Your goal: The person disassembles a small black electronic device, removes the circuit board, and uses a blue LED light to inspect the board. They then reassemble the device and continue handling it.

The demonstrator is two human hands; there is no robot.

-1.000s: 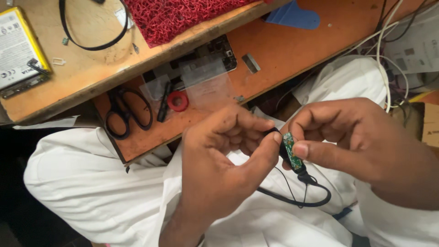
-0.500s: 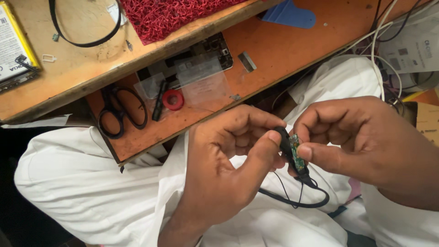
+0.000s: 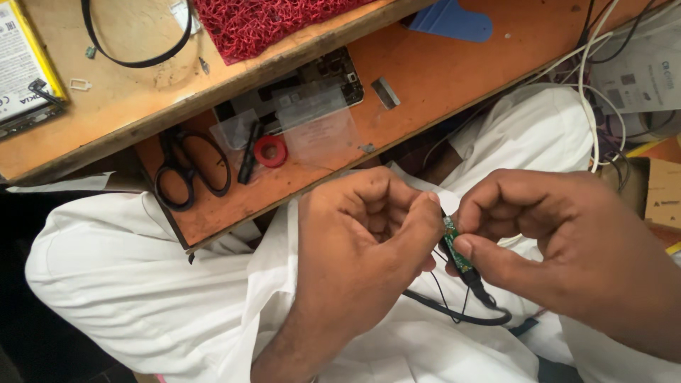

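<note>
orange work board (image 3: 440,78) above lap: scissors (image 3: 186,170), red tape roll (image 3: 270,151), opened phone (image 3: 298,89) lie untouched | left hand (image 3: 369,234) fingers curled tight at board's edge | right hand (image 3: 560,248) pinches small green circuit board (image 3: 456,245), over lap | black cable (image 3: 461,312) attached; casing not seen on it.

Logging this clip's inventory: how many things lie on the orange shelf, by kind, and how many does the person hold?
Scissors: 1
Red tape roll: 1
Opened phone: 1
Blue pick: 1
Circuit board with black cable, held between left hand and right hand: 1
Total: 5
</note>
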